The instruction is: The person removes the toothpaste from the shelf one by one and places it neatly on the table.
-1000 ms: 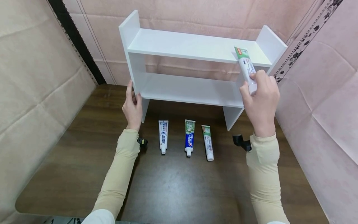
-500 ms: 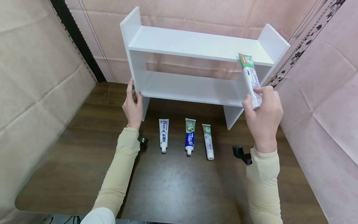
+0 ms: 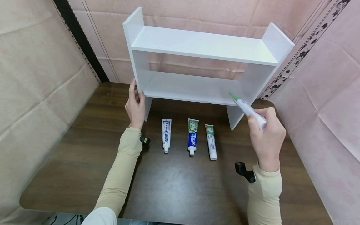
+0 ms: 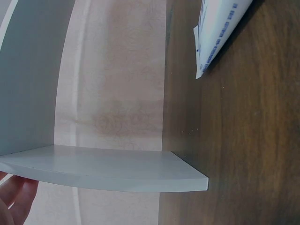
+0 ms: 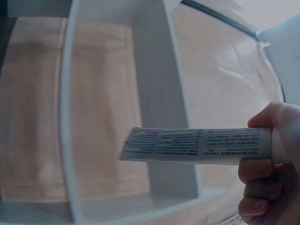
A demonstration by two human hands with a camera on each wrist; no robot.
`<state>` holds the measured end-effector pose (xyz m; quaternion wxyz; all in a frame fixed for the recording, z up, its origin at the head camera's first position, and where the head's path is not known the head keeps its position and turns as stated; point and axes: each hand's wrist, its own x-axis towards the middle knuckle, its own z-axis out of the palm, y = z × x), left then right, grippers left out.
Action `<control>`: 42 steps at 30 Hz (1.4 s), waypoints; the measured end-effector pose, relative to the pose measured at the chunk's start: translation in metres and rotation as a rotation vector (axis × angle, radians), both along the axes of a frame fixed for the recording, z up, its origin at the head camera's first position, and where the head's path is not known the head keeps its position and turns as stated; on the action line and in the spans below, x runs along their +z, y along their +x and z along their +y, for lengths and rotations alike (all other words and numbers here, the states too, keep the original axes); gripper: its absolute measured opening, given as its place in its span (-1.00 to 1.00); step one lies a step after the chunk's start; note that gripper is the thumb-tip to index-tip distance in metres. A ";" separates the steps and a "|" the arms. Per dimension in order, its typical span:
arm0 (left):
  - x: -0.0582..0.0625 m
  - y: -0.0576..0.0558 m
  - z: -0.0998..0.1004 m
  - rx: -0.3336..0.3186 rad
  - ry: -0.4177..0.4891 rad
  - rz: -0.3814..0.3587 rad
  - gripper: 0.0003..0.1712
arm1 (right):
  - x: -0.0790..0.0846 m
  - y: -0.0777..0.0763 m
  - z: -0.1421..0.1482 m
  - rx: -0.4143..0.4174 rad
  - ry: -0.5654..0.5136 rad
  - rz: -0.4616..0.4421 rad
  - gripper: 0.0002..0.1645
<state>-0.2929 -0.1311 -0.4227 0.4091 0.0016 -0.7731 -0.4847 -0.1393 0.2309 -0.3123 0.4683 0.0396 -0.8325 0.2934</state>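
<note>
My right hand (image 3: 268,140) pinches a white toothpaste tube (image 3: 247,111) near its cap end, between thumb and fingers. Its green flat end points up and left, overlapping the lower right of the white shelf rack (image 3: 202,43) in the head view. The right wrist view shows the printed side of that tube (image 5: 187,145), with fingers curled beneath. At the rack's left side panel, my left hand (image 3: 136,111) rests its fingers against the outer side and front edge. In the left wrist view its fingertips (image 4: 23,192) lie just under the panel (image 4: 117,173).
On the brown table (image 3: 168,193), in front of the rack, lie a white-and-blue toothpaste tube (image 3: 166,134), a green-and-blue one (image 3: 192,134) and a green-and-white one (image 3: 211,142), caps toward me. Pink cloth (image 3: 197,14) hangs behind the rack.
My right hand has drawn down and toward me with the toothpaste tube, from the upper board to beside the lower one, and the tube has turned edge-on. My left hand stays at the panel.
</note>
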 end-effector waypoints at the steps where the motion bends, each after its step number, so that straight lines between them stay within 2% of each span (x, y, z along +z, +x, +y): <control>1: 0.000 0.000 0.000 0.000 -0.001 0.001 -0.44 | -0.003 0.000 0.002 -0.014 0.012 -0.020 -0.74; 7: 0.000 -0.001 0.000 0.019 0.001 -0.003 -0.44 | -0.021 -0.005 0.013 -0.058 0.118 -0.182 -0.86; 15: 0.000 -0.001 0.000 0.015 0.002 -0.005 -0.44 | -0.054 -0.022 0.024 -0.078 0.218 -0.372 -0.85; 22: -0.001 0.000 0.000 0.019 -0.030 0.004 -0.44 | -0.093 -0.029 0.034 0.030 0.311 -0.724 -0.69; 24: -0.001 0.000 0.000 0.018 -0.028 0.001 -0.44 | -0.101 -0.029 0.035 0.069 0.334 -0.798 -0.61; 30: 0.000 0.000 0.000 0.023 -0.028 -0.003 -0.44 | -0.121 -0.031 0.037 0.132 0.402 -0.924 -0.45; 36: -0.002 0.000 0.002 0.029 -0.026 0.009 -0.44 | -0.137 -0.030 0.038 0.188 0.428 -1.088 -0.35; 39: -0.002 0.000 0.002 0.030 -0.036 0.022 -0.44 | -0.141 -0.030 0.039 0.193 0.422 -1.116 -0.33; 42: -0.002 0.000 0.001 0.040 -0.040 0.035 -0.45 | -0.142 -0.030 0.041 0.192 0.425 -1.102 -0.33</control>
